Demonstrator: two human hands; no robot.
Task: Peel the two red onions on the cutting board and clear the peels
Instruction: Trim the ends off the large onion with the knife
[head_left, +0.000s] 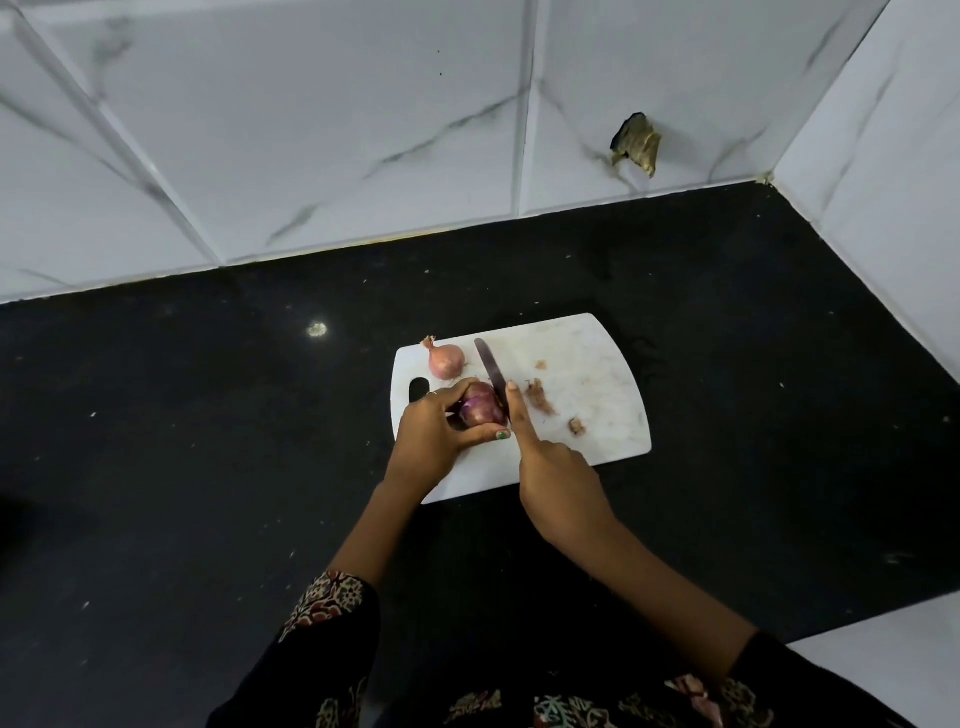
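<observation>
A white cutting board (587, 364) lies on the black counter. My left hand (434, 434) grips a purple red onion (480, 408) on the board, thumb under it. My right hand (550, 467) holds a knife (491, 366), with the index finger stretched along the blade's back; the blade rests against the onion's right side and its handle is hidden in my palm. A second onion (445, 359), still in its pale skin with a dry tip, sits at the board's far left corner. Three small peel scraps (540, 396) lie on the board to the right of the knife.
The black counter (208, 441) runs to a white marble-tiled wall (311, 130) at the back and another on the right. A broken hole (636, 143) shows in the back tile. White specks dot the counter.
</observation>
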